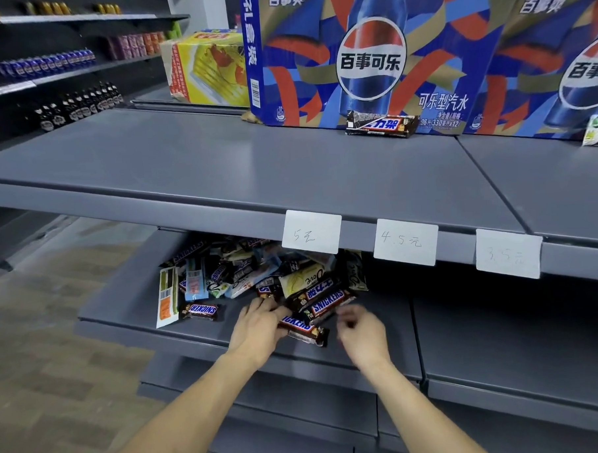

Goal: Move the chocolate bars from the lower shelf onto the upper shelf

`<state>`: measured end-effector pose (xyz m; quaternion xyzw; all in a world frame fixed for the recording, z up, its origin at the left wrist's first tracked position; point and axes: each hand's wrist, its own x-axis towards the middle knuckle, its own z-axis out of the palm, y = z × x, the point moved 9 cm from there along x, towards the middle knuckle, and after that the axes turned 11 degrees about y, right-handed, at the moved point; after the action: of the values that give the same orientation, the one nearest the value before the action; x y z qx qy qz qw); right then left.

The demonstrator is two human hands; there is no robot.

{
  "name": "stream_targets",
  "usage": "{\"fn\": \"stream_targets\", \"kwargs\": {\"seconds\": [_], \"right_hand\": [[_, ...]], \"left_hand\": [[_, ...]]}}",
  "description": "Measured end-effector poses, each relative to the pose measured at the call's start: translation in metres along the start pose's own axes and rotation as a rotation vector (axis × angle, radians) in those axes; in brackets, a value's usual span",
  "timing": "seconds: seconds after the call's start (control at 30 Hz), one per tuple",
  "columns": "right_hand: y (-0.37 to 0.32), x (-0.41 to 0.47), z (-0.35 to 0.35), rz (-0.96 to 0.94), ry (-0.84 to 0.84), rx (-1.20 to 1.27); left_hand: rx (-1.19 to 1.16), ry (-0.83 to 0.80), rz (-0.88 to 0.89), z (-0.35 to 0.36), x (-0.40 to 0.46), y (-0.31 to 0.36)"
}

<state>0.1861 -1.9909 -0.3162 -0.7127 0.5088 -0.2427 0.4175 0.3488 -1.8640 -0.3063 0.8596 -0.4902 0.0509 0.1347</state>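
we have both hands down at the grey metal lower shelf [122, 302], where the loose heap of wrapped chocolate bars [258, 272] sits tucked under the overhang of the grey metal upper shelf [219, 168]. our left hand [257, 325] curls around the end of a brown snickers bar [303, 327] at the front of the heap, probably because the nearest bars come free without digging. our right hand [360, 329] hovers just beside the same cluster, fingers bent; it is blurred, so we cannot tell whether it pinches anything. one brown snickers bar with chinese lettering [380, 124] already lies on the upper shelf against the blue pepsi carton [368, 52], well behind the white handwritten price tags [311, 231], which suggests sorting by price. most bars are not yet moved.
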Motion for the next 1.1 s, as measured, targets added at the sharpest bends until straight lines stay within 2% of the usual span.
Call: {"fn": "stream_targets", "kwargs": {"seconds": [0.07, 0.13, 0.27, 0.43, 0.73, 0.93, 1.1], "right_hand": [[-0.016, 0.010, -0.004, -0.296, 0.077, -0.198], [-0.026, 0.014, 0.007, -0.507, 0.026, -0.297], [-0.024, 0.018, 0.034, -0.659, -0.174, -0.523], [-0.023, 0.020, 0.027, -0.651, -0.060, -0.587], [-0.021, 0.011, -0.003, -0.590, 0.156, -0.279], [-0.033, -0.004, -0.015, -0.549, 0.138, -0.126], [-0.039, -0.032, -0.041, -0.564, 0.119, -0.038]], "left_hand": [[0.024, -0.021, 0.000, -0.002, -0.001, -0.004], [0.038, -0.039, -0.004, -0.003, -0.003, -0.007], [0.008, -0.025, -0.048, -0.007, -0.006, -0.009], [0.004, 0.025, -0.108, -0.012, -0.011, -0.004], [0.036, 0.153, -0.286, -0.034, -0.042, 0.002], [0.069, 0.276, -0.343, -0.062, -0.057, 0.012], [0.088, 0.348, -0.288, -0.083, -0.067, 0.028]]}}
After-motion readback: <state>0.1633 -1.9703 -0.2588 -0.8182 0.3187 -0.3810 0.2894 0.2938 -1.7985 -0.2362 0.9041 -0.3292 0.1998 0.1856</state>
